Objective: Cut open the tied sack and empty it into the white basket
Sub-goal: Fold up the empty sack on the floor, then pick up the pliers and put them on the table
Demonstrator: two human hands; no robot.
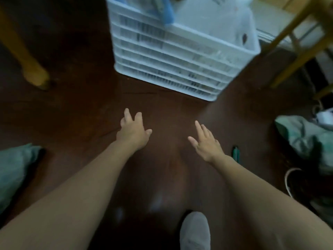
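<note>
**Ahead of two empty hands: one basket waiting, sacks off to either side**

Ahead of both hands stands the one white basket, its slatted wall facing them, with pale bags and a blue object inside. The left hand and right hand reach forward over the dark floor, fingers spread and loose, holding and touching nothing. It reads as a reach or a balancing move rather than a grip.

Two greenish sacks lie low. One is well out beyond the left hand at the edge of view, and the other sack is well out beyond the right hand. Through the blur I cannot tell which one is tied.

One small dark-green tool, probably the cutter, lies on the floor just beside the right wrist, handy for that hand. Cutting looks not yet begun.
</note>
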